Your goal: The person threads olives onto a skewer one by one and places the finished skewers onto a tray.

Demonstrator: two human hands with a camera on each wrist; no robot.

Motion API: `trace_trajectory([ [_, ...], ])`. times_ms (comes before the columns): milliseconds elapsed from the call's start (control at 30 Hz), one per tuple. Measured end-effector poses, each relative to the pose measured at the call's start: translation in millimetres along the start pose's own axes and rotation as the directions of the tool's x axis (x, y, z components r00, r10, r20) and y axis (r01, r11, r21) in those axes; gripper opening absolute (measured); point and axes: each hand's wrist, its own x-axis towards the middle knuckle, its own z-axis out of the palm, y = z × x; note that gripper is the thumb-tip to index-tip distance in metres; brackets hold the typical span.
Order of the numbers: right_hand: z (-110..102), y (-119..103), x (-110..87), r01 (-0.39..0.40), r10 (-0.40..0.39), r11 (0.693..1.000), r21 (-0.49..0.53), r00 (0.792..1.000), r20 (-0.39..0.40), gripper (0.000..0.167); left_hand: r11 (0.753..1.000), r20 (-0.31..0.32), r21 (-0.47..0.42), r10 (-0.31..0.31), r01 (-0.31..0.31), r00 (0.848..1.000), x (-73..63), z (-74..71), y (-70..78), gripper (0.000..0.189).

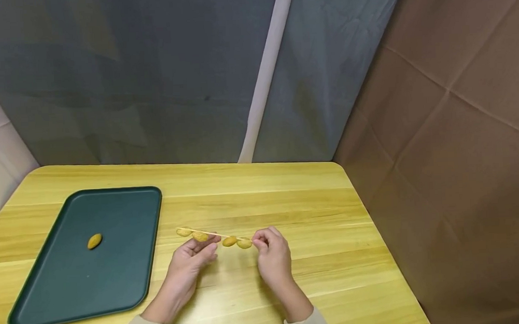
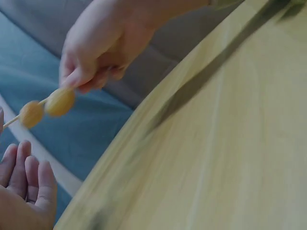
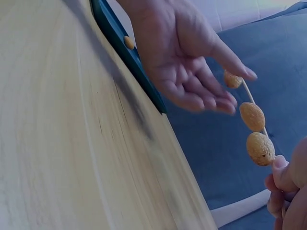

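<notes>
My right hand (image 1: pixel 274 258) pinches one end of a thin wooden skewer (image 1: pixel 215 234) between thumb and fingers. Threaded along it are several small, oval, yellow-brown pieces (image 1: pixel 230 241) with a rough surface, in two pairs with a gap between. The skewer is held above the table, pointing left. Beside its left part is my left hand (image 1: pixel 188 269), palm turned up and fingers loosely extended. In the right wrist view, the left thumb (image 3: pixel 235 64) reaches close to the skewer near a far piece (image 3: pixel 232 79).
A dark green tray (image 1: pixel 117 296) lies on the left of the wooden table (image 1: pixel 334 274), with one similar oval piece (image 1: pixel 95 241) on it. Grey-blue cloth (image 1: pixel 173 88) hangs behind the table, and brown cloth (image 1: pixel 460 172) along the right side.
</notes>
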Motion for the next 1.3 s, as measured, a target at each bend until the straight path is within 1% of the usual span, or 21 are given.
trace_trajectory([
  [67, -1, 1, 0.6, -0.002, 0.002, 1.0, -0.008, 1.0, 0.002, 0.009, 1.0, -0.014, 0.001, 0.014, -0.014, 1.0, 0.4, -6.7, 4.6, 0.028],
  [133, -2, 3, 0.8, -0.003, 0.003, 1.0, -0.004, 1.0, 0.008, 0.009, 0.999, -0.025, 0.001, 0.041, -0.041, 0.999, 0.9, -11.2, 7.6, 0.034],
  [200, -1, 5, 0.8, -0.005, 0.005, 1.0, -0.003, 1.0, 0.017, 0.009, 0.998, -0.035, 0.009, 0.07, -0.07, 0.997, 1.1, -13.6, 8.9, 0.035],
  [233, 0, 5, 0.7, -0.005, 0.005, 1.0, -0.002, 1.0, 0.021, 0.009, 0.996, -0.036, 0.016, 0.083, -0.083, 0.996, 1.1, -14.4, 9.1, 0.033],
  [367, 1, 6, 0.7, -0.009, 0.009, 1.0, -0.007, 1.0, 0.03, 0.01, 0.993, -0.057, 0.025, 0.119, -0.118, 0.991, 1.3, -15.8, 9.2, 0.013],
  [433, 1, 6, 1.0, -0.006, 0.006, 1.0, -0.016, 0.999, 0.032, 0.011, 0.993, -0.061, 0.015, 0.121, -0.12, 0.991, 1.5, -15.9, 9.1, 0.011],
  [533, 0, 6, 1.8, -0.002, 0.003, 1.0, -0.028, 0.999, 0.033, 0.012, 0.993, -0.069, 0.005, 0.116, -0.116, 0.991, 1.5, -14.9, 8.6, 0.016],
  [600, -1, 6, 2.2, 0.0, 0.001, 1.0, -0.031, 0.999, 0.035, 0.013, 0.993, -0.073, 0.006, 0.117, -0.117, 0.991, 1.4, -13.6, 7.6, 0.016],
  [767, 1, 5, 1.7, -0.006, 0.007, 1.0, -0.012, 0.998, 0.056, 0.013, 0.992, -0.054, 0.025, 0.121, -0.12, 0.991, 1.4, -7.9, 3.7, 0.009],
  [933, 3, 2, 0.9, -0.003, 0.005, 1.0, -0.018, 0.997, 0.072, 0.011, 0.994, -0.034, 0.039, 0.102, -0.101, 0.994, 0.8, -4.2, -1.0, 0.009],
  [1033, 3, 0, 0.9, 0.0, 0.002, 1.0, -0.028, 0.998, 0.067, 0.012, 0.995, -0.033, 0.051, 0.093, -0.091, 0.995, 0.4, -3.9, -2.5, 0.008],
  [1167, 3, -2, 0.6, -0.002, 0.004, 1.0, -0.028, 0.998, 0.07, 0.012, 0.993, -0.039, 0.061, 0.099, -0.097, 0.994, 0.9, -4.7, -2.5, 0.008],
  [1300, 4, -1, 0.1, 0.02, -0.018, 0.999, -0.037, 0.997, 0.069, 0.011, 0.992, -0.033, 0.061, 0.112, -0.109, 0.993, 1.6, -6.4, -1.3, 0.01],
])
